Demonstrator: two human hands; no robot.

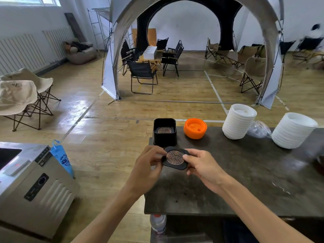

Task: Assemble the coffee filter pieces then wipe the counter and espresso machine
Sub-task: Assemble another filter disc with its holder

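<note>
My left hand: my left hand [149, 161] pinches the left edge of the black piece [175, 166], fingers curled round it.
My right hand: my right hand [201, 164] grips the right edge, with the thumb tip on the rim of the round metal disc [175, 156].
Where the piece is: it sits between both hands, just over the near left end of the dark counter [245, 181], tipped a little toward me.
How to do it well: I think the disc must sit flat in its round seat, so I should press softly all round the rim and keep the piece level (not push one side only, or it may pop up crooked).
Black box: the black box [164, 133] stands on the counter just behind my hands. It is open on top, and inside it I see another patterned disc [164, 130].
Orange lids: a short stack of orange lids [195, 128] sits beside the box.
White stacks: two tall white stacks [238, 124] of lids or bowls lean farther right (I cannot tell which).
Espresso machine: I cannot see it for sure.
</note>
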